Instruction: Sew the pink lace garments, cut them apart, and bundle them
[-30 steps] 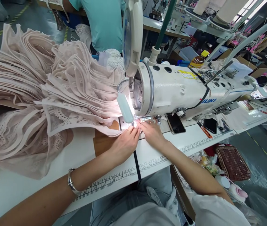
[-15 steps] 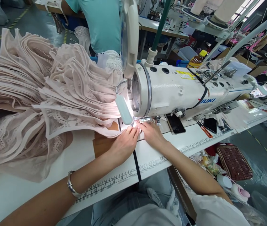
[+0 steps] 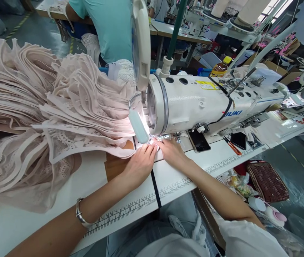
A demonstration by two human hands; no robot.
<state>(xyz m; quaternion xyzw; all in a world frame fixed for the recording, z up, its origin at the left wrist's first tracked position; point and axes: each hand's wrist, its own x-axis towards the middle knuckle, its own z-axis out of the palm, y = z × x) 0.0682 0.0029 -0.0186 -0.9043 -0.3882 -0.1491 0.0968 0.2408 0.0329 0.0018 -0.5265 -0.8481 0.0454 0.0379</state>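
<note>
A white sewing machine stands on the white table, its lamp lit over the needle. My left hand lies flat on the edge of a pale pink lace piece, fingers together, pressing it down just before the needle. My right hand rests beside it on the right, fingertips pinching the same fabric edge at the presser foot. The fingertips of both hands sit in the lamp's glare.
A big stack of pink lace pieces covers the table's left half. A phone, a second dark phone and orange snips lie under the machine arm. A person in a teal shirt sits beyond. A woven basket stands at the right.
Both hands stay at the needle with hardly any shift. The view has drifted slightly, so everything sits a little lower and further left.
</note>
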